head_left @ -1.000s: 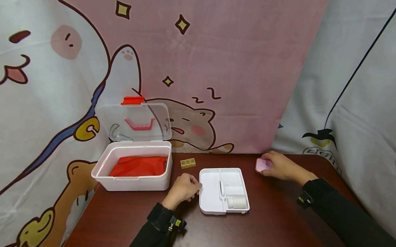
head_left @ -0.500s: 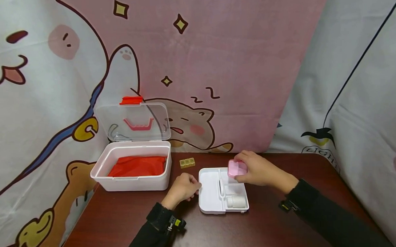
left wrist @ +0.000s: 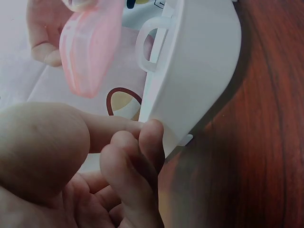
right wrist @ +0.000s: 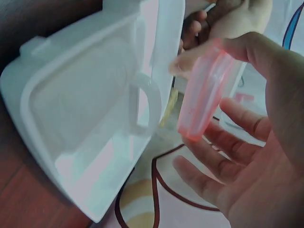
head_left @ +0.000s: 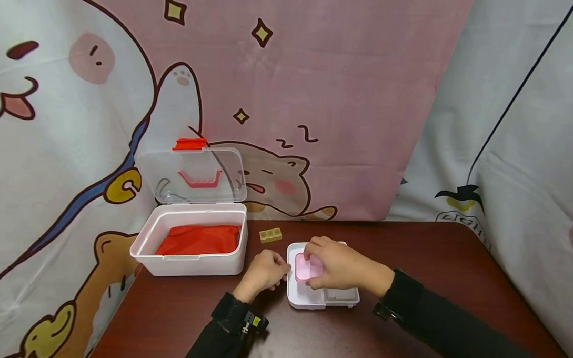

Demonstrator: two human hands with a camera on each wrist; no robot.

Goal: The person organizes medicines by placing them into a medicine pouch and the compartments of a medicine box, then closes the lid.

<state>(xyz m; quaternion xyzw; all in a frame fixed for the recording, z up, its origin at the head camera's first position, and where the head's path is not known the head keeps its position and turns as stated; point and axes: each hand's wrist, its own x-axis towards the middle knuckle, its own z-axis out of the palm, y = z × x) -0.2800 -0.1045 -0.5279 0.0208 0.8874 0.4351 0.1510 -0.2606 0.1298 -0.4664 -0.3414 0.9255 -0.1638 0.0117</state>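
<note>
A flat white compartment case lies on the table. It has a raised handle, and its right compartments are mostly covered by my right hand in the head view. My left hand pinches the case's left edge between thumb and fingers. My right hand holds a small translucent pink box between thumb and fingers. In the head view the pink box is over the left part of the case; both wrist views show it raised above the surface.
A white storage box with red cloth inside stands at the left, its clear lid raised. Behind the case lies a small yellow sectioned piece. A printed curtain hangs along the table's back edge.
My right hand has carried the pink box from the table's right back leftward to over the case's left part. My left hand has stayed at the case's edge.
</note>
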